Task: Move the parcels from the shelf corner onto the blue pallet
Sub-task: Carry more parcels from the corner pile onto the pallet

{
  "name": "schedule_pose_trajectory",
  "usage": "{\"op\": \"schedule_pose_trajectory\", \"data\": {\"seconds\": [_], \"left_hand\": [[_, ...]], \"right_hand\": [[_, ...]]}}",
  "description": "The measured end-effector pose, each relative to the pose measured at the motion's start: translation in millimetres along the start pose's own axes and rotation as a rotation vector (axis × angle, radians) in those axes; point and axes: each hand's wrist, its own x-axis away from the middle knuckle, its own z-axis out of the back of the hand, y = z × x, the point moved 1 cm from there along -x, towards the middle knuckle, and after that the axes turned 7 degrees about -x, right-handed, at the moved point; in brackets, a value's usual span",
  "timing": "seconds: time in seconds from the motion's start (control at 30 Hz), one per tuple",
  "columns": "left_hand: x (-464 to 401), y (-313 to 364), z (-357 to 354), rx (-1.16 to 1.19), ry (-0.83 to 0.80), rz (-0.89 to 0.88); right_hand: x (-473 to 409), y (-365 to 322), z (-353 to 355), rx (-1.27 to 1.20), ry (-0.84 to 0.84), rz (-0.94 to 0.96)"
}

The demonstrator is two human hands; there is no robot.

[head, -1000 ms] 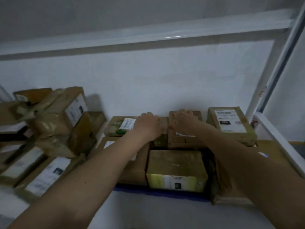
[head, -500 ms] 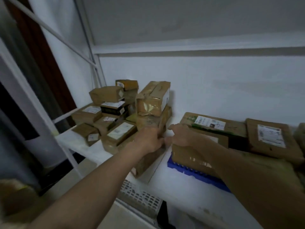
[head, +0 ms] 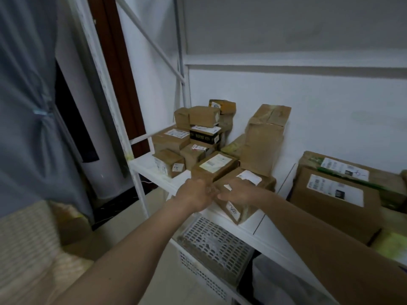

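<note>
Several brown parcels [head: 204, 137] are piled in the left corner of the white shelf [head: 176, 181], with a tall taped box [head: 264, 139] leaning at the pile's right. A flat parcel with a torn white label [head: 250, 177] lies at the shelf's front edge. My right hand [head: 240, 192] rests flat on its top. My left hand [head: 196, 194] is at its left end, fingers relaxed, touching or nearly touching it. Larger labelled parcels [head: 334, 194] are stacked on the right. They hide the blue pallet.
A white perforated crate [head: 211, 245] sits under the shelf. The shelf's white upright post [head: 141, 194] and a diagonal brace [head: 152, 40] stand at the left. A grey curtain [head: 33, 106] hangs further left. My right forearm crosses in front of the stacked parcels.
The view has swung left from the parcels on the pallet to the corner pile. Both hands left the pallet parcels and moved onto the flat parcel at the shelf's front.
</note>
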Motion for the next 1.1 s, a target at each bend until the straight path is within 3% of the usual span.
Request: {"op": "schedule_pose_trajectory", "data": {"seconds": [0.5, 0.77, 1.1], "left_hand": [[-62, -93, -4, 0.026, 0.007, 0.099], [-153, -147, 16, 0.1, 0.031, 0.164], [-236, -242, 9, 0.276, 0.021, 0.351]], "right_hand": [[-110, -44, -14, -0.046, 0.009, 0.002], [-203, -66, 9, -0.318, 0.001, 0.091], [-299, -85, 3, -0.73, 0.08, -0.173]]}}
